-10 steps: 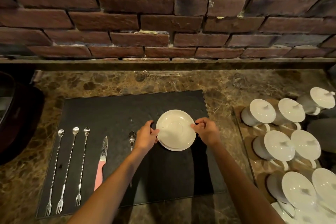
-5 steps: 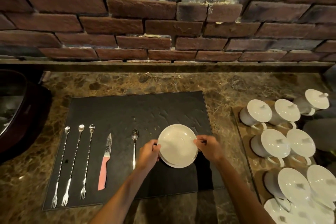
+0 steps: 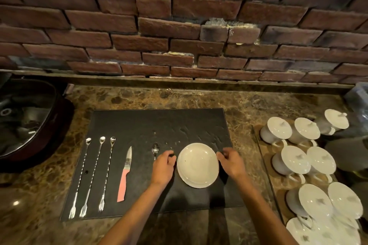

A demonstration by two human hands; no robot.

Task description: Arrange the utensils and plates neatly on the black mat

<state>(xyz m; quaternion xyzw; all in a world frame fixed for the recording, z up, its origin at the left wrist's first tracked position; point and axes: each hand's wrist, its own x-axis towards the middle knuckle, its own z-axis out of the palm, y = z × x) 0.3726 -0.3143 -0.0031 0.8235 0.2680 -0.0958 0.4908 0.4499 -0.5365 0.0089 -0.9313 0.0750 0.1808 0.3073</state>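
Flanking a stack of white plates (image 3: 197,165) on the near right part of the black mat (image 3: 139,125), two bare hands are seen. The left hand (image 3: 163,167) is curled just beside the stack's left rim; whether it touches cannot be told. The right hand (image 3: 232,162) is set at the right rim with fingers loosely bent, nothing being gripped. Partly hidden behind the left hand, a small spoon (image 3: 155,149) is laid. Further left, a pink-handled knife (image 3: 125,175) and three long twisted forks (image 3: 93,176) are lined up in parallel. Lidded white cups (image 3: 290,162) are grouped off the mat at right. A brick wall (image 3: 179,36) is seen beyond.
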